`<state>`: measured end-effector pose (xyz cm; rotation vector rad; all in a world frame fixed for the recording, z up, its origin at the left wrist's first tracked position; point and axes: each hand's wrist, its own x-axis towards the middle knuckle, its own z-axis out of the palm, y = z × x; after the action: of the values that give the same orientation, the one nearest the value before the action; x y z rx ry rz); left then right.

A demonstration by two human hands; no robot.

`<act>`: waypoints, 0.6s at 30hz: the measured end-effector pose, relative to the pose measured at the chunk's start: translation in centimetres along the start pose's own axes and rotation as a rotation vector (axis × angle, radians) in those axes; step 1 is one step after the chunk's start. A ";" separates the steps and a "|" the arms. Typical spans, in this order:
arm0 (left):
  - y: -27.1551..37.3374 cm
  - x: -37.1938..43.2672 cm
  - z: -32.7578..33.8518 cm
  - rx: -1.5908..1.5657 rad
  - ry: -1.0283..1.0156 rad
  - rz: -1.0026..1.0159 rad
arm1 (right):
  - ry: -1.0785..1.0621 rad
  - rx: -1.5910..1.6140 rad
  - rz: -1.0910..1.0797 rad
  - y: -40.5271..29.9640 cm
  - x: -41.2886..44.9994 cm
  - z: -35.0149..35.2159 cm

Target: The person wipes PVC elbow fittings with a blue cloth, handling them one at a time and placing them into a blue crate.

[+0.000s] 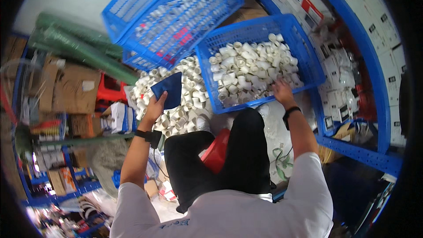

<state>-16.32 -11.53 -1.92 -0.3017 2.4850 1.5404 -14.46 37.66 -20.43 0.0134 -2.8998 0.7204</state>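
My left hand (156, 105) grips a flat dark blue piece (169, 90), thumb on top, above a loose pile of white plastic pipe elbows (190, 96) on the floor. Before my right knee, a blue plastic crate (257, 104) holds many white pipe fittings (246, 64). My right hand (282, 89) is over the crate's near right part, its fingers at the fittings; blur hides whether it has hold of one. Each wrist wears a black band.
A second blue crate (114, 23) with fittings stands tilted behind the pile. Green wrapped rolls (82, 49) and cardboard boxes (77, 86) lie at the left. A blue metal shelf (366, 72) with white boxes bounds the right. Something red (218, 152) is between my legs.
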 end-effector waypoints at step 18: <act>-5.5 18.7 19.0 0.945 -0.097 0.615 | -0.524 -0.203 0.265 -1.9 2.4 -0.2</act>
<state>-31.49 1.88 -20.06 0.7077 3.0091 0.3037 -16.71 36.13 -19.02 -0.2456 -3.5130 0.5130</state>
